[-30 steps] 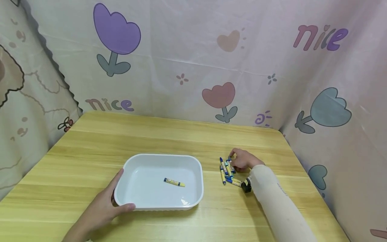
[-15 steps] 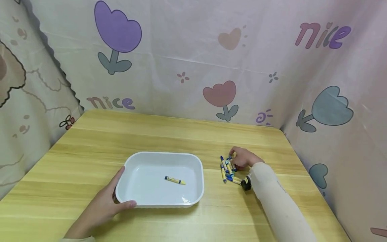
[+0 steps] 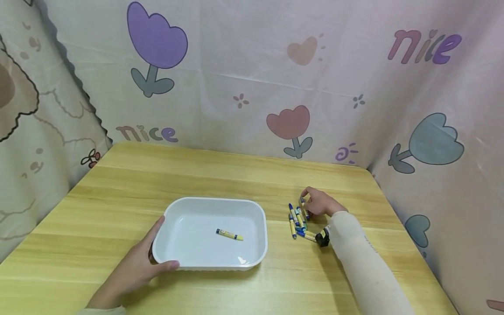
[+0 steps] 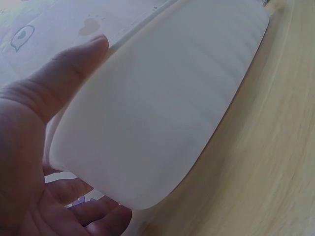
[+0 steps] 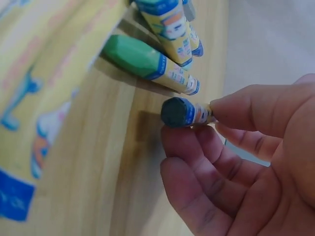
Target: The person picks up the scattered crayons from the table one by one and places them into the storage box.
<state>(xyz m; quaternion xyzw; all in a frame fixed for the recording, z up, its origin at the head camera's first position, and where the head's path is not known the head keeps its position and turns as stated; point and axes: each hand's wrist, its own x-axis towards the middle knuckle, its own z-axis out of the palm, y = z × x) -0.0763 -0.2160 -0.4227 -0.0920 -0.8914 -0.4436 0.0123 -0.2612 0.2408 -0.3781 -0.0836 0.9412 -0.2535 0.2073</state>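
Observation:
A white plastic basin [image 3: 185,249] sits on the table, and one yellow crayon [image 3: 229,235] lies in it. My left hand [image 3: 134,264] grips the basin's left end, thumb over the near rim and fingers behind the end wall. At the right, my right hand [image 3: 322,203] pinches a dark-ended crayon [image 5: 178,112] between thumb and fingers, close over the table. Beside it lies a loose pile of crayons [image 3: 300,217] in yellow and blue wrappers. A green crayon [image 5: 133,56] from the pile is nearest the held one in the right wrist view.
The wooden table [image 3: 220,170] backs onto a printed curtain [image 3: 220,57], with more curtain along both sides. A black wrist camera [image 3: 323,237] on the right sleeve sits just by the pile's near end.
My right hand has shifted slightly away from the pile, with the pinched crayon now standing out more. The left hand keeps its grip on the basin. The head view has tilted a little.

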